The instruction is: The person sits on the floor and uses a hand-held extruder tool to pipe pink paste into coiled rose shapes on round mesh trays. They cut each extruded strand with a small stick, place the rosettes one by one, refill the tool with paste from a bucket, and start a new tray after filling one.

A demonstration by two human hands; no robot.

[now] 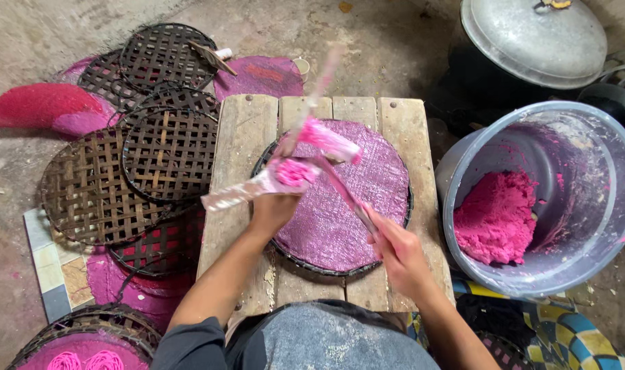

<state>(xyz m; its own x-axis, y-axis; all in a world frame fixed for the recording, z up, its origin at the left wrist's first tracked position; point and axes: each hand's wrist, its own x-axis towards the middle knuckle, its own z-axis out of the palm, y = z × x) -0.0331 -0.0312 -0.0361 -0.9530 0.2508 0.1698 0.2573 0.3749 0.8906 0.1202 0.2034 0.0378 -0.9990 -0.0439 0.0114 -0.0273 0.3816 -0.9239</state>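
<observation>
Gripping a dough-smeared flat tool point(257, 190), left hand point(271, 211) clenched | right hand point(394, 248) grasps thin stick point(343, 192), angled up-left toward pink dough lump point(295, 171) | both above round mat point(367, 199)

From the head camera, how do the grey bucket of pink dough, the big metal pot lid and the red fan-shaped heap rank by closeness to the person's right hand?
From the right hand:
1. Grey bucket of pink dough, just to its right.
2. Metal pot lid, beyond the bucket, top right.
3. Red fan-shaped heap, far left on the floor.
</observation>
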